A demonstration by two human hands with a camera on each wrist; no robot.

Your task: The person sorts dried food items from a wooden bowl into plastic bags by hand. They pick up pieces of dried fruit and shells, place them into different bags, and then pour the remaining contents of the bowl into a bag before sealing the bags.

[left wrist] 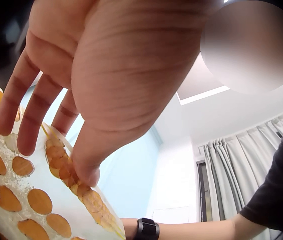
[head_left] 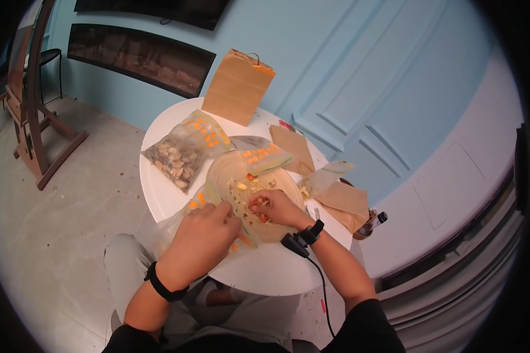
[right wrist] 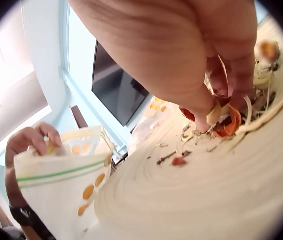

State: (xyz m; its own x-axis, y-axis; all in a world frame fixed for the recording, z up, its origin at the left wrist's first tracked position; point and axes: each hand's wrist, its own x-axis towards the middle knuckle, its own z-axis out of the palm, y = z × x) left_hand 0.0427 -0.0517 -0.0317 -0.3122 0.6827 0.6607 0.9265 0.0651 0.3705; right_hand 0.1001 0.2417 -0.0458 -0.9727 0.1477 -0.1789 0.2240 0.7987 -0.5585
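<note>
My left hand [head_left: 201, 244] pinches the open mouth of a clear zip bag [right wrist: 56, 182] printed with orange ovals, its thumb and fingers over the rim. A green seal line runs below that rim in the right wrist view. Over a round, pale woven mat [right wrist: 191, 200], my right hand [head_left: 280, 209] has its fingertips down in a loose heap of dried plant scraps [right wrist: 269, 97]. Its thumb and fingers pinch some dried pieces [right wrist: 214, 114], pale and reddish; their exact kind I cannot tell. A curled orange-red piece [right wrist: 227, 127] lies right below the fingertips.
On the white round table [head_left: 159, 191], a zip bag of pale dried slices [head_left: 174, 162] lies at the left. Another dotted zip bag [head_left: 264, 156] overlaps the mat's far edge. Behind stands a brown paper bag [head_left: 238, 88]; flattened brown paper [head_left: 344, 203] lies at the right.
</note>
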